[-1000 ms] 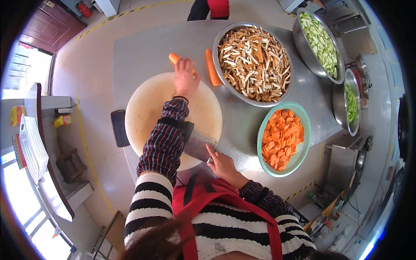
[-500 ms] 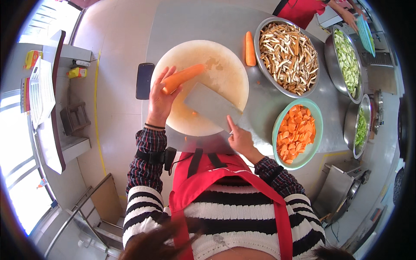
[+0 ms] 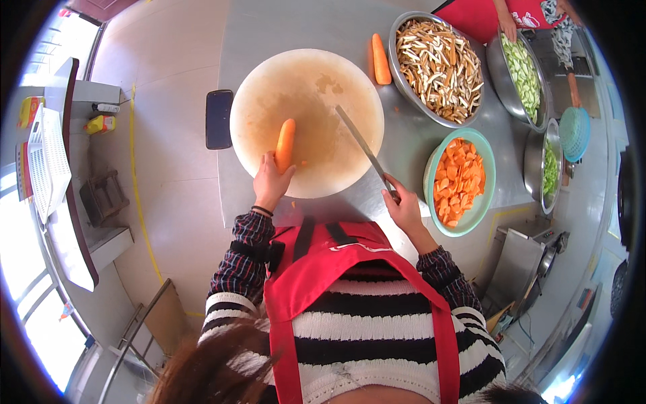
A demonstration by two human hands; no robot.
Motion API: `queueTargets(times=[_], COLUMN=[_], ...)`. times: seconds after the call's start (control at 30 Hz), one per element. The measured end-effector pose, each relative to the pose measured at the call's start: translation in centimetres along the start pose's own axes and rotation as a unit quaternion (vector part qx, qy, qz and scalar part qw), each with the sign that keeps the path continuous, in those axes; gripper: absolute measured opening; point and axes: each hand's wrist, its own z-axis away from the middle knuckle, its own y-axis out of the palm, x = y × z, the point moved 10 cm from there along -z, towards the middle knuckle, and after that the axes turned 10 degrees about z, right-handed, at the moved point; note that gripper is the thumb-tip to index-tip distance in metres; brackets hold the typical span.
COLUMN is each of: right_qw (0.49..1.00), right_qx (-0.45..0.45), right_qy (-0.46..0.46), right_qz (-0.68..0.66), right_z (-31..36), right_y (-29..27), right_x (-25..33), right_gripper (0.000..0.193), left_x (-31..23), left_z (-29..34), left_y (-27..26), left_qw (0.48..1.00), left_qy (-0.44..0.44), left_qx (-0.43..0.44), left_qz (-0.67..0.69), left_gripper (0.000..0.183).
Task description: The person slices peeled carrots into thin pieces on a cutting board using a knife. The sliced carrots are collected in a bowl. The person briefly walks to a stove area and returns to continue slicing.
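Note:
On the round cutting board [image 3: 316, 81], a peeled carrot [image 3: 286, 145] points away from me, its near end gripped by my left hand [image 3: 270, 180]. My right hand [image 3: 404, 205] is closed round the handle of a cleaver [image 3: 362, 141]. The blade is turned edge-on, reaching over the right part of the board, apart from the carrot. A small orange scrap lies near the carrot. Sliced carrots fill much of a green plastic basin [image 3: 492, 176] close to my right hand. Another whole carrot [image 3: 381, 59] rests on the metal table beyond the board.
A dark phone [image 3: 219, 120] lies left of the board. At the right stand metal bowls of brown-and-white strips [image 3: 441, 71], green slices [image 3: 521, 81] and chopped greens [image 3: 551, 168]. Behind them, another person's hand [image 3: 507, 27] touches the green slices' bowl. A blue strainer [image 3: 574, 133] is farther right.
My left hand has brought the carrot down and nearer, turning it to point away. The cleaver has swung from flat to edge-on and moved right. The other person's hands have left the blue strainer.

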Motion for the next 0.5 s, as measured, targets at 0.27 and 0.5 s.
queueTargets(times=[0.27, 0.5], right_qw=[0.993, 0.960], right_qx=[-0.112, -0.119], right_qy=[-0.031, -0.217], right_qz=[0.010, 0.129], right_z=[0.4, -1.8], right_y=[-3.5, -8.7], right_x=[5.4, 10.8], right_gripper=[0.027, 0.049], left_x=[-7.6, -10.3], left_z=[2.7, 3.6], left_y=[-4.4, -5.6], left_qw=[0.977, 0.964], left_qy=[0.175, 0.242], left_qx=[0.000, -0.019], left_qz=[0.124, 0.109], left_gripper=[0.049, 0.051])
